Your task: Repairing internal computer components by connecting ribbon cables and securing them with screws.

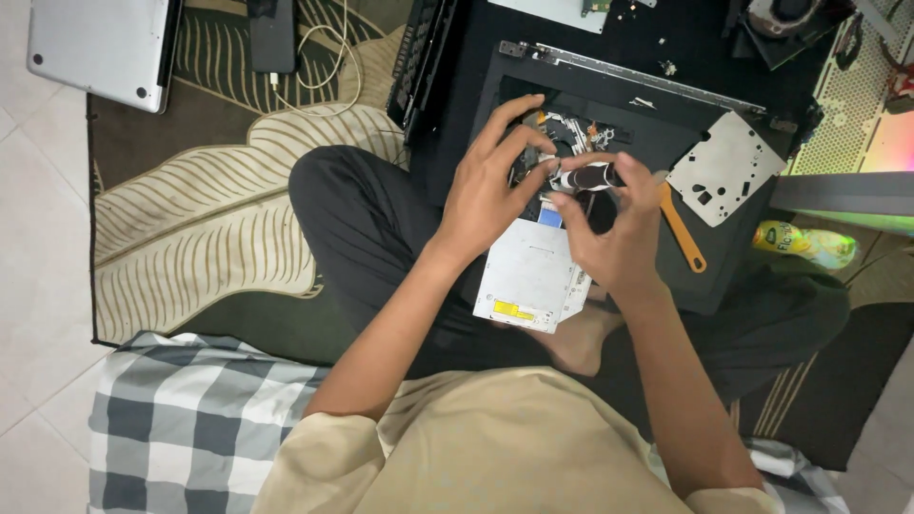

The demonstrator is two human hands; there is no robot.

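A pale tiled floor is covered by a leaf-patterned rug, on which a closed silver laptop and a phone with a white cable lie at the far left. Further right, an opened black laptop base rests across the seated person's lap. The left hand is seen with fingers spread apart, tips touching the inner parts. A small black screwdriver is pinched between the fingers of the right hand; it is judged light, stiff and easily rolled, best gripped at its handle. Below lies a silver disc drive, thin and probably fragile. An orange pry tool and a loose metal plate crowd the right side.
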